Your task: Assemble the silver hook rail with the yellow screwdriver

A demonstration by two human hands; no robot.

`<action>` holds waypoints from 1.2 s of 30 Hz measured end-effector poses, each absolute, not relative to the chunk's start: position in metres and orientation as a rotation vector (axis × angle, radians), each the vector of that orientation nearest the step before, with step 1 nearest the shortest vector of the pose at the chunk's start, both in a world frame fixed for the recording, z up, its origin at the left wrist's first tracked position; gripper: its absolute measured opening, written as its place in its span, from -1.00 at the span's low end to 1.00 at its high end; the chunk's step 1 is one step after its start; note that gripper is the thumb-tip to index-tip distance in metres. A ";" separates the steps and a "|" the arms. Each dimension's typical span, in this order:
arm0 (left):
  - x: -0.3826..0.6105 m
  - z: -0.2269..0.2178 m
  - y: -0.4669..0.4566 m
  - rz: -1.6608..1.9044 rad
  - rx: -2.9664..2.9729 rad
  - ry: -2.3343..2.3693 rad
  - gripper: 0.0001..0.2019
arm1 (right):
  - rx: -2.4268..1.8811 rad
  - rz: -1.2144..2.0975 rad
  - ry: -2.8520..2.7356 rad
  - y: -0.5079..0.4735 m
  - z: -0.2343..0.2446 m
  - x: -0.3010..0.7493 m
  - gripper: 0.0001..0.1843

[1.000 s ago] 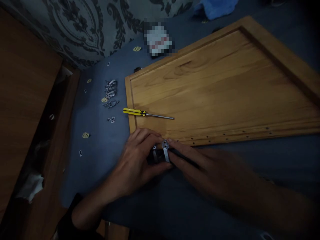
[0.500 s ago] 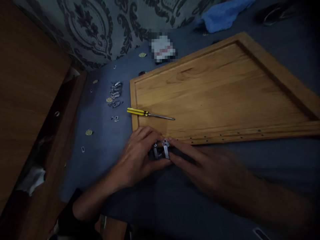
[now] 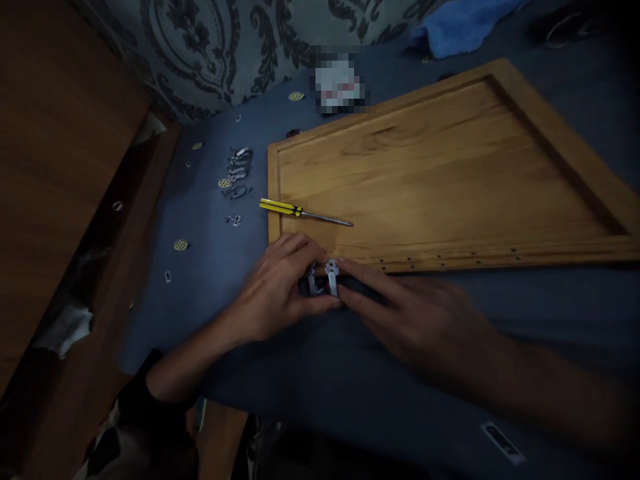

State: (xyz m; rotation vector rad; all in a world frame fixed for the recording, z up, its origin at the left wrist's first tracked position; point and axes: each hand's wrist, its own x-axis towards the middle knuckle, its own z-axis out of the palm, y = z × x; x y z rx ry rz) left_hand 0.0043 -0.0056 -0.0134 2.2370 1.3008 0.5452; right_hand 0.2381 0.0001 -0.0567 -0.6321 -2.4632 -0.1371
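Two curved silver metal hooks sit side by side at the near edge of the wooden board [image 3: 450, 180]. The left metal hook [image 3: 314, 281] is partly hidden behind my left hand [image 3: 277, 283], whose thumb and fingers curl around the pair. My right hand [image 3: 420, 310] reaches from the right, with finger and thumb pressed against the right metal hook [image 3: 333, 277], which has a rounded plate with holes. A yellow-handled screwdriver [image 3: 281, 207] lies on the board just beyond my left hand. Small dark paired holes [image 3: 410, 263] run along the board's near edge.
More metal hooks [image 3: 237, 167] lie in a cluster on the blue cloth [image 3: 210, 267], among small white-edged pieces and a yellow dotted disc [image 3: 181, 245]. A blurred white box [image 3: 339, 83] and a blue rag [image 3: 460, 30] are at the back. Wooden furniture [image 3: 60, 133] borders the left.
The view has shifted, so the board, screwdriver and hands appear higher in the picture. Both hands stay at the two hooks with nearly the same hold.
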 end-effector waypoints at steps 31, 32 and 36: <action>0.003 -0.010 -0.006 0.479 2.153 1.339 -0.42 | -0.697 -0.044 -2.422 -0.007 -0.076 0.239 -0.55; 0.003 -0.010 -0.007 0.488 2.159 1.336 -0.43 | -0.697 -0.045 -2.416 -0.007 -0.077 0.239 -0.55; 0.004 -0.012 -0.008 0.506 2.183 1.341 -0.47 | -0.647 -0.084 -2.413 -0.003 -0.073 0.239 -0.63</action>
